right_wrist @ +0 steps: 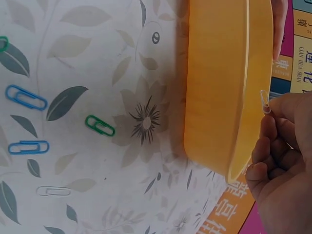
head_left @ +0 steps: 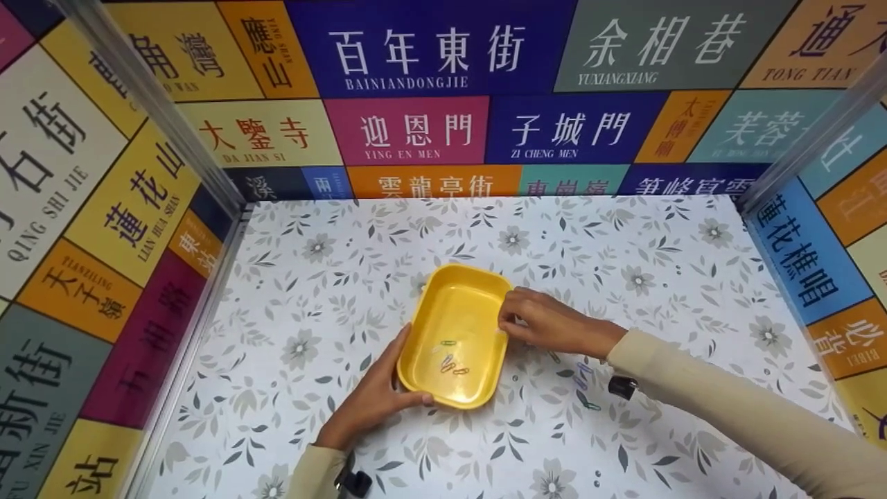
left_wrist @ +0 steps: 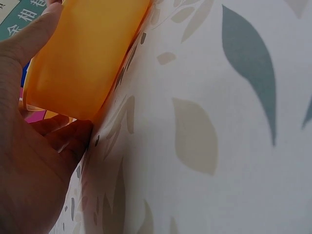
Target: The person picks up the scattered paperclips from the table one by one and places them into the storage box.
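A yellow plastic tray (head_left: pixel 466 308) stands on the flower-patterned tabletop. My left hand (head_left: pixel 371 398) grips its near left corner, thumb at the near end and fingers along the left side. Inside lie several paper clips, among them a green one (head_left: pixel 448 343) and an orange one (head_left: pixel 461 371). Over the tray's right rim, my right hand (head_left: pixel 544 320) pinches a white paper clip (right_wrist: pixel 264 101) between thumb and fingertip. The right wrist view has the other fingers of that hand curled in below the clip.
Right of the tray, loose paper clips lie on the tabletop: two blue ones (right_wrist: pixel 27 97), a green one (right_wrist: pixel 100 125), a white one (right_wrist: pixel 53 191) and another green one (right_wrist: pixel 4 44). Panels with printed street names (head_left: pixel 409 132) enclose the back and both sides.
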The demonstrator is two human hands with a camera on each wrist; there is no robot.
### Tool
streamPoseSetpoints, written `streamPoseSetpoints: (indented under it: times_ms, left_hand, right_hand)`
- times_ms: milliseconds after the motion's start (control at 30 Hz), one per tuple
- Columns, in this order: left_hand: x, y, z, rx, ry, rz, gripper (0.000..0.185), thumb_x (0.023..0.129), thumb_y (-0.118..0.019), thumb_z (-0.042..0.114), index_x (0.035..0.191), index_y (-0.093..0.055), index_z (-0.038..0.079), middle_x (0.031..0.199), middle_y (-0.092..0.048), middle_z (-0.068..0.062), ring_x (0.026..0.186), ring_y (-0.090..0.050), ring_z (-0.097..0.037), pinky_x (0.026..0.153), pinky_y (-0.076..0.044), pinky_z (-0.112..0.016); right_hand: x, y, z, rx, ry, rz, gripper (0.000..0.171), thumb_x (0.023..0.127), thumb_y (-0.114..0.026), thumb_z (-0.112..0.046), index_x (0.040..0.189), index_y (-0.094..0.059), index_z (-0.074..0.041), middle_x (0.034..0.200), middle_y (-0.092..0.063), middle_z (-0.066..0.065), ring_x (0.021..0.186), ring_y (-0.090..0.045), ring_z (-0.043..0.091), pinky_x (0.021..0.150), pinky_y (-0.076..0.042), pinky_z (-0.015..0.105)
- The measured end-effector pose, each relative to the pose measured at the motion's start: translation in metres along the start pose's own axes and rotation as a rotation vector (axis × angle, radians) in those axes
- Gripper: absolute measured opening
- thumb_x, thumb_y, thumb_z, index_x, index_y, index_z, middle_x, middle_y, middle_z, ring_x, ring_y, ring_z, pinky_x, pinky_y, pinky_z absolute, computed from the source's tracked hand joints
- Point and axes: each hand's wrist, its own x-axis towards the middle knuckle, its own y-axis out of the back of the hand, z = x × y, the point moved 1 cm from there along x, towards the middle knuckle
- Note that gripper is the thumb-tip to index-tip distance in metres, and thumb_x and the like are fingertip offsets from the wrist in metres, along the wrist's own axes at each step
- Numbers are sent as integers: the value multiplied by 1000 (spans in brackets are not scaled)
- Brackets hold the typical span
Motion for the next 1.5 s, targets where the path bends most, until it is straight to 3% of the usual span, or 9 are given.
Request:
streamPoseSetpoints:
  times_ms: [500,667,933,1100,1267,1500]
  left_hand:
    - [-1,1,1,6,25,4,136,78,-99,53,179,-11,30,183,-15,12,167,-18,-17,136,-14,-48]
    - [-1,1,0,-1,5,-4,135,80,-99,50,180,-10,26,184,-14,8,168,-17,-20,136,-13,-49]
    - [0,1,0,-4,4,-1,133,82,-98,46,179,-10,29,184,-14,8,168,-16,-19,136,-13,-48]
    - [0,0,1,-8,11,-8,134,81,-99,47,179,-10,30,183,-15,10,168,-17,-15,135,-14,-45]
    - [0,0,1,0,1,-8,133,81,-98,48,180,-11,28,183,-16,8,168,-18,-20,136,-14,-49]
    - [0,0,1,-6,-9,-3,134,81,-99,45,180,-10,26,183,-16,7,168,-18,-20,135,-13,-49]
  right_hand:
    - [27,0,-4,-39,-2,-148,10,106,-72,-11,102,-81,-7,97,-70,-1,91,-61,16,86,-56,38]
    - [34,-3,-6,-63,13,-174,11,105,-72,-11,99,-81,-9,93,-70,-2,90,-59,16,85,-55,37]
    - [46,-13,-6,-67,27,-215,10,103,-72,-9,95,-79,-9,90,-70,0,88,-59,18,85,-54,38]
    - [51,-20,-4,-43,39,-235,11,102,-71,-7,97,-81,-5,88,-71,0,82,-61,16,80,-55,34]
    - [54,-25,-4,-21,61,-242,12,101,-70,-5,97,-82,-4,88,-72,0,79,-61,14,76,-55,31]
    - [56,-27,-8,-22,40,-253,10,101,-71,-6,99,-81,-5,90,-72,1,82,-62,15,79,-56,34]
